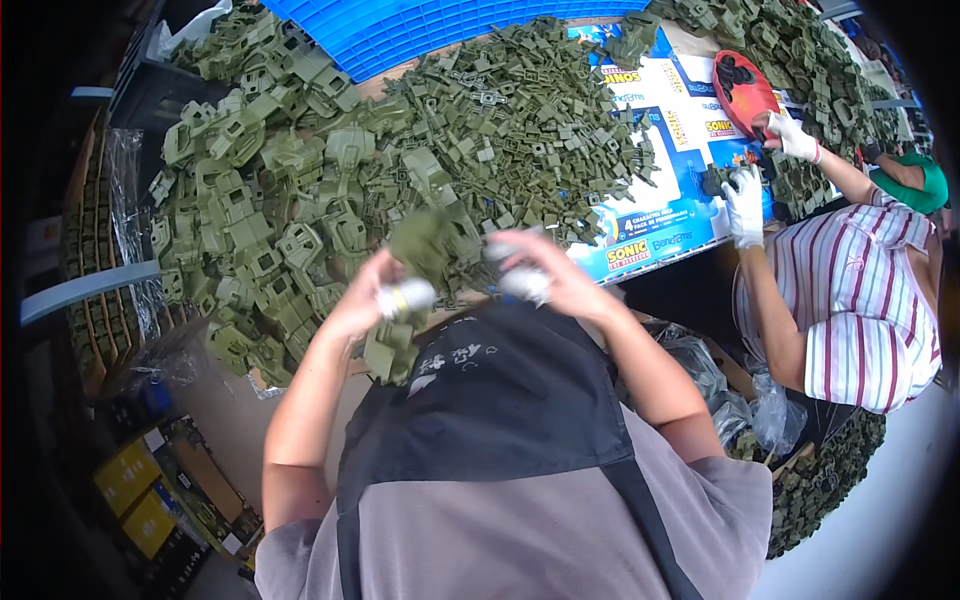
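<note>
My left hand (pixel 376 298), with white covers on some fingertips, is closed on a dark green plastic toy vehicle part (pixel 422 243), blurred by motion. Just below that hand, another green part (pixel 390 352) sits at the table's near edge, against my black apron. My right hand (pixel 540 275) is a little to the right, its white-covered fingers curled together over the small parts. Blur hides what they pinch, if anything. Beyond both hands spreads a heap of small green plastic pieces (pixel 520 120). Larger green vehicle body shells (pixel 260 240) are piled on the left.
A blue plastic crate (pixel 370 35) stands at the back. To the right, a co-worker's gloved hands (pixel 745 205) work over printed cardboard (pixel 650 215), near a red tray (pixel 745 90) of black round parts. Clear plastic bags (pixel 775 410) lie below the table.
</note>
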`<state>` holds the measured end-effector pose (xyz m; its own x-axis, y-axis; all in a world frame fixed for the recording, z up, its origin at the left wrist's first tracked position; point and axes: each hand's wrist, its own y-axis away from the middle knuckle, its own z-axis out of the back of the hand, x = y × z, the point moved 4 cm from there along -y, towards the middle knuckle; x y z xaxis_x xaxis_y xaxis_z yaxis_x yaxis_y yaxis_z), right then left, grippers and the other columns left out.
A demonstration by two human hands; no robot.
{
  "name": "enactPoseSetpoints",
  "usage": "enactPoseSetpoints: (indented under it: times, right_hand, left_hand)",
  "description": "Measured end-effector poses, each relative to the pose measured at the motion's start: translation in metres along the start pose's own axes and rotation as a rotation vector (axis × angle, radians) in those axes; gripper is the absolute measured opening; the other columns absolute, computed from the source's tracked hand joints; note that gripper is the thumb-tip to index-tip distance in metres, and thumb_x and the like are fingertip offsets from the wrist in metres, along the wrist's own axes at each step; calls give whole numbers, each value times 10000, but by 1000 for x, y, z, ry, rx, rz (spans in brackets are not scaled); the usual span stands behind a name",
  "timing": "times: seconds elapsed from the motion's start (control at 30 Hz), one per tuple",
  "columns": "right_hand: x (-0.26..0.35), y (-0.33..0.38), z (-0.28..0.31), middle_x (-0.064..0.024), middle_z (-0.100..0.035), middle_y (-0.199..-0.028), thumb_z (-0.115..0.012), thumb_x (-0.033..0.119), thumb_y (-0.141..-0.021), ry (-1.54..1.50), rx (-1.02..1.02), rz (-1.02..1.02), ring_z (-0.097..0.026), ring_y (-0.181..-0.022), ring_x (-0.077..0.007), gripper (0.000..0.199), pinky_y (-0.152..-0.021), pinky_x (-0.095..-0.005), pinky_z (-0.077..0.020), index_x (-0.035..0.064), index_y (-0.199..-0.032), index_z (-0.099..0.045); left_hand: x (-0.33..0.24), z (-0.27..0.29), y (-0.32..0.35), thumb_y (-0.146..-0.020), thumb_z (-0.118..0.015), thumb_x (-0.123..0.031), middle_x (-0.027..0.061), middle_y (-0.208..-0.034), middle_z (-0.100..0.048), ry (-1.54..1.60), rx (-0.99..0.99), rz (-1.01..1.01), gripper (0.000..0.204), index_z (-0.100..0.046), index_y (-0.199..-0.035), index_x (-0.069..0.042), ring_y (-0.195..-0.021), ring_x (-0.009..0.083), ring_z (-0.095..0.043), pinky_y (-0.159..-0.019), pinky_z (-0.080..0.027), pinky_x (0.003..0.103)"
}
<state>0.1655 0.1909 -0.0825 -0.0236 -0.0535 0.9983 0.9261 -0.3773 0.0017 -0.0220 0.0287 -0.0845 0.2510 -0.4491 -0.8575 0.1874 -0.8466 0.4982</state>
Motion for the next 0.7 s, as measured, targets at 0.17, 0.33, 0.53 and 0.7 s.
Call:
enactPoseSetpoints:
  times: [0.17, 0.33, 0.53, 0.7]
  right_hand:
    - [-81, 93, 62, -128, -572, -1014, -618, -3, -691, 870, -234, -49, -556, -922, -327, 322, -794, -384, -466, 94, -997, -582]
    - [-114, 83, 38, -155, -549, -983, -639, -35, -625, 1044, -172, -74, -533, -909, -363, 478, -814, -408, -439, 91, -1068, -509]
    - [-112, 78, 53, -137, -562, -934, -659, 11, -661, 816, -137, -106, -547, -842, -327, 442, -746, -399, -453, 85, -1062, -490]
    - [-77, 40, 52, -84, -555, -738, -671, 75, -769, 444, -312, -236, -572, -677, -182, 352, -618, -300, -450, 81, -1067, -483]
  left_hand:
    - [31, 47, 6, -875, -523, -388, 109, -1120, -607, 454, -458, -48, 495, -478, -1253, -72, -907, 209, -633, -773, -519, 316]
    - [43, 27, 0, -781, -642, -453, 62, -1114, -602, 568, -375, 146, 575, -525, -1209, -86, -965, 165, -600, -859, -457, 313]
    - [17, -6, 11, -775, -650, -437, 81, -1087, -616, 644, -316, -5, 587, -523, -1204, -58, -921, 179, -626, -823, -490, 306]
    - [21, -17, 7, -861, -549, -387, 99, -1070, -625, 754, -249, 39, 472, -541, -1166, -27, -893, 201, -637, -723, -538, 335]
